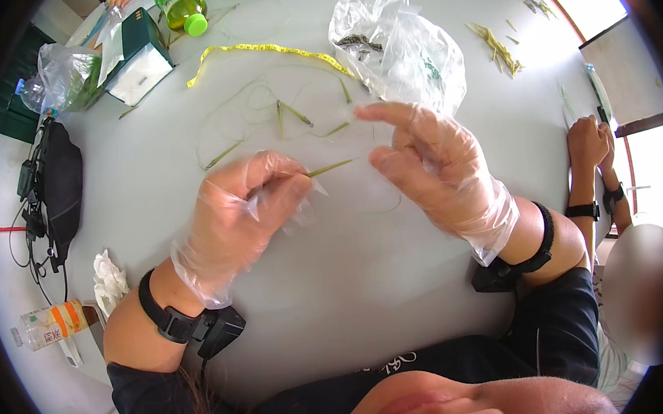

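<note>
- The left hand [252,204], in a crinkled clear-plastic glove [203,279], pinches a slender, pointed yellow-green sliver [331,167] between thumb and forefinger; its free tip points between two and three o'clock.
- The right hand [439,166], gloved alike, sits at three o'clock from the sliver, thumb and forefinger spread, the other fingers curled; I cannot tell whether those hold anything.
- To work this well, I'd say: pinch lightly near the base, leave the tip exposed, and smooth loose glove film away from the fingertips.
- Both hands hover over the smooth grey table [344,282]; the left forearm angles toward one o'clock, the right toward ten.
- Similar small green pieces [296,113] lie near, at eleven o'clock; a yellow tape measure [261,46] curves beyond them.
</note>
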Demonstrator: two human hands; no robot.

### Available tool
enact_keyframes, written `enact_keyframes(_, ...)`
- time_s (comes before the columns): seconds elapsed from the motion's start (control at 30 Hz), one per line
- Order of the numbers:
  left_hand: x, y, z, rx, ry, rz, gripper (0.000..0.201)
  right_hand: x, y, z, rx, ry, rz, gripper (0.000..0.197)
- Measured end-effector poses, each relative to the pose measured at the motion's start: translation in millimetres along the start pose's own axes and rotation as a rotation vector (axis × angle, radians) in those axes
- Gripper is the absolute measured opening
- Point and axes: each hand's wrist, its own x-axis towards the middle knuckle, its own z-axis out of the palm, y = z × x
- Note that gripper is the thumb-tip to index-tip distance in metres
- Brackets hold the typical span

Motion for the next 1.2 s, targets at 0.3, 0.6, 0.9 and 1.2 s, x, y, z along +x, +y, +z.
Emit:
enact_keyframes(0.3, -2, -8, 0, -0.021, -0.027, 0.023, 0.007, 0, -5, 1, -0.171, -0.030, -0.102, 0.018)
enact_keyframes(0.6, 1, -5, 3, -0.137, -0.148, -0.034, 0.006, 3, -1, 0, -0.209, -0.044, -0.159, 0.013)
enact_keyframes(0.9, 2, -5, 2, 0.115, -0.191, 0.178, 0.008, 2, 0, 2, -0.186, -0.033, -0.142, 0.012)
enact_keyframes(1.2, 2, -1, 1, 0.136, -0.198, 0.159, 0.010, 2, 1, 1, -0.181, -0.050, -0.170, 0.015)
